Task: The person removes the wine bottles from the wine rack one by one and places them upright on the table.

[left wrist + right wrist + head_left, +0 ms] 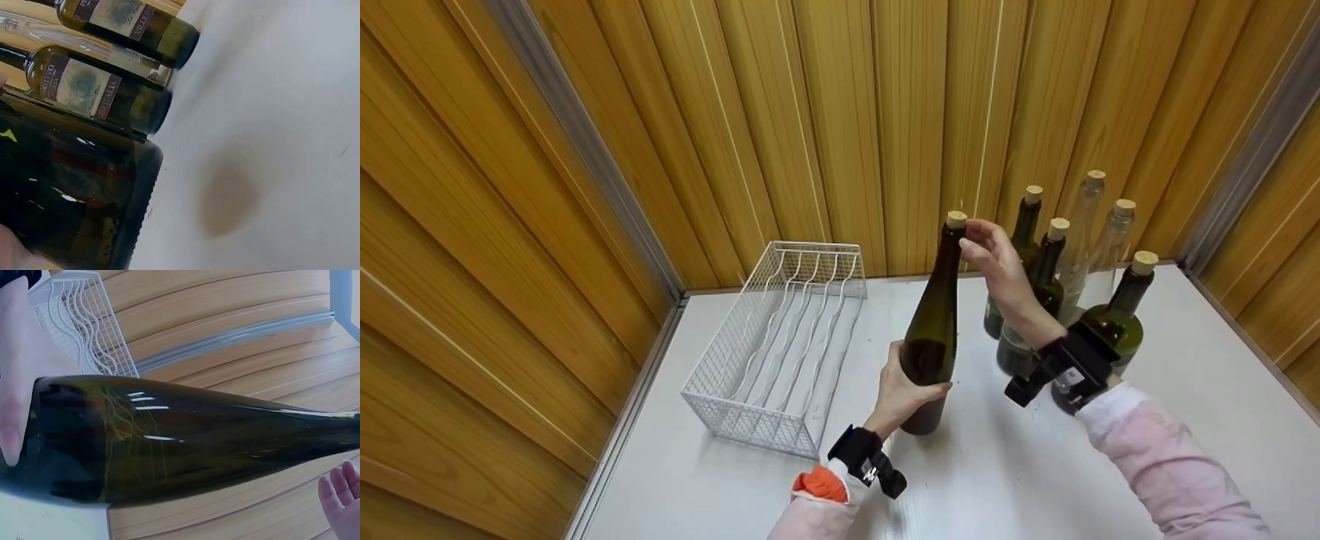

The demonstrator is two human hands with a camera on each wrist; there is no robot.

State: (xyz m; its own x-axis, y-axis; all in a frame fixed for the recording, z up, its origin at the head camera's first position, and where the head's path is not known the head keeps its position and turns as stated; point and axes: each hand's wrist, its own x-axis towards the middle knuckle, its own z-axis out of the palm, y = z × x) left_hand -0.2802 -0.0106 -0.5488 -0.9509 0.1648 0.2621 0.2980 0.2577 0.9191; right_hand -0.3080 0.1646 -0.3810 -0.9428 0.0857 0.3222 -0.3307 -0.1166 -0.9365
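Observation:
A tall dark green bottle [931, 315] with a cork [956, 219] in its mouth stands roughly upright over the white table, leaning slightly. My left hand [901, 390] grips its lower body, thumb across the near side. Whether its base touches the table, I cannot tell. Beside the neck is my right hand [996, 262], fingers loosely bent and the fingertips close to the glass just under the cork. In the right wrist view the right-hand fingers [340, 492] appear apart from the bottle's neck. The left wrist view shows the bottle's base [112, 197] up close.
Left of the bottle sits a white wire rack [780, 337] with wavy dividers. Several corked bottles stand at the right, among them a green bottle [1116, 322] and a clear bottle [1084, 232]. Wood-panelled walls [840, 135] enclose the table [982, 480].

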